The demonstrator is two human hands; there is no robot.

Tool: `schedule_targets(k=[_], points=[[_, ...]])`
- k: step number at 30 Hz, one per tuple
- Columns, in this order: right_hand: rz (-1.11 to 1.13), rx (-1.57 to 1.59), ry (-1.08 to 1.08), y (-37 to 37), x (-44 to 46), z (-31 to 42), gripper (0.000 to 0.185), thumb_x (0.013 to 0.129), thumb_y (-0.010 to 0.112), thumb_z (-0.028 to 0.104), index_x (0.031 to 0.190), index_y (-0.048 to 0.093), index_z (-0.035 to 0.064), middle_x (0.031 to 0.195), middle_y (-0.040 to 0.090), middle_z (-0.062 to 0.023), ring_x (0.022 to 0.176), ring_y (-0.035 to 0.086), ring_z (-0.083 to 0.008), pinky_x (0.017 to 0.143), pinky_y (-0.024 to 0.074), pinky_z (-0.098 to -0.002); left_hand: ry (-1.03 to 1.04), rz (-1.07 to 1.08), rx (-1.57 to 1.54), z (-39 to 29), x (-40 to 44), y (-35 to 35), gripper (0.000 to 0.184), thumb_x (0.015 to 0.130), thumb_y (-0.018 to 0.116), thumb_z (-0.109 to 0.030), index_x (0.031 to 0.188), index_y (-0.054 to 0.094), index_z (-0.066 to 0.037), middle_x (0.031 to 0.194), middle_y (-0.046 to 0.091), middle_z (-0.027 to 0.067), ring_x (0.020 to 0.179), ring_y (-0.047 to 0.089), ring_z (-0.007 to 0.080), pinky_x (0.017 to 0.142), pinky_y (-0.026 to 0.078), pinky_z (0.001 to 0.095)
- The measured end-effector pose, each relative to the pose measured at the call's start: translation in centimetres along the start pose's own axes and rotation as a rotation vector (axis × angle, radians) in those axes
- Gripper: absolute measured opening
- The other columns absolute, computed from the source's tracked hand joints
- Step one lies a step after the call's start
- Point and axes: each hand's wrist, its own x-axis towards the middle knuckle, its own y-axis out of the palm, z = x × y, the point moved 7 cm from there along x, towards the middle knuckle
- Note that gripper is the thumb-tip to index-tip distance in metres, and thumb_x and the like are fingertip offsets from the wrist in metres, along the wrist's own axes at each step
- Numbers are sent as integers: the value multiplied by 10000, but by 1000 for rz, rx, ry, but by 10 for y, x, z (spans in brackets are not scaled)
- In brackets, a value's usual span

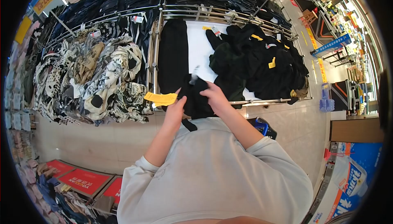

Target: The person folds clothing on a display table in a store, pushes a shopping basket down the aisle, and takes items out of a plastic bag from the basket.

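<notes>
A black garment hangs between my two hands, close in front of my body at the rack's front rail. My left hand grips its left side, with a yellow tag sticking out to the left of the fingers. My right hand pinches the garment's upper right part. A whitish label, blurred, shows at its top. Beyond it, a flat stack of black clothing lies on the white rack board. To the right is a loose heap of black garments with several yellow tags.
Patterned black-and-white clothes fill the left rack section. Folded dark trousers line the back. A metal rail edges the rack. Red signs stand behind at lower left, and a blue-and-black object is on the floor at right.
</notes>
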Motion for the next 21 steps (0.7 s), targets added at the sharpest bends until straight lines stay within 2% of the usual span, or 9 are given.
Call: schedule_targets(k=[3,7,8,11,13,15,17,19,21], points=[[22,-938,-538,26,-6,7,531,830,645,27,1345,526,-29,1051,645,-110,1034,601,-175,913,481,-324,52,82,-120,4,1,21,552,966,601,-135,1473,404,-41,1256,596,67,1060,586,113,887,470,244],[-35,-854,-447,23,-4,-6,489,859,694,74,1313,538,-20,938,646,-97,909,607,-145,839,491,-290,122,121,-130,-10,-7,29,620,923,629,-71,1477,361,9,1351,537,101,1230,511,172,1057,382,308],[-39,-731,-294,15,3,-17,470,869,704,87,1296,540,-22,910,652,-92,862,615,-145,809,496,-281,121,142,-126,-8,-7,28,618,913,627,-47,1471,368,9,1341,544,103,1216,519,165,1041,396,304],[-95,-749,-375,14,1,-9,369,912,673,88,1242,552,-24,963,687,-119,863,642,-136,757,509,-279,211,136,-57,0,-3,21,596,899,657,-60,1443,417,-32,1261,595,54,1090,575,117,892,462,258],[-108,-685,-344,4,8,-21,364,918,662,147,1221,552,-24,955,693,-183,880,675,-213,778,515,-327,182,122,-65,-6,-12,27,592,873,677,-40,1409,434,23,1358,551,108,1265,508,190,1073,379,319],[-144,-634,-323,-8,10,-24,288,944,623,115,1187,588,-37,963,705,-146,858,664,-153,749,516,-298,269,104,-17,5,-2,23,588,882,676,-65,1421,446,-10,1152,611,51,1025,591,134,885,473,277],[-159,-454,-352,-13,6,-23,254,960,599,88,1175,594,-49,950,701,-100,825,631,-106,722,506,-271,124,-15,10,27,4,11,626,913,639,-104,1483,396,-14,1191,587,39,1052,561,118,912,445,255],[-204,-492,-284,-12,-5,-16,245,966,592,72,1175,597,-56,936,694,-68,815,605,-85,719,496,-260,-30,-128,-221,30,2,10,111,921,645,-161,995,593,-97,683,384,-79,551,333,28,494,255,228],[-271,-518,-389,-13,-13,-8,225,964,598,70,1154,617,-49,938,697,-55,834,596,-72,732,490,-255,-56,-179,-284,32,6,5,199,921,648,-169,808,485,-154,644,385,-72,522,337,37,484,265,232]])
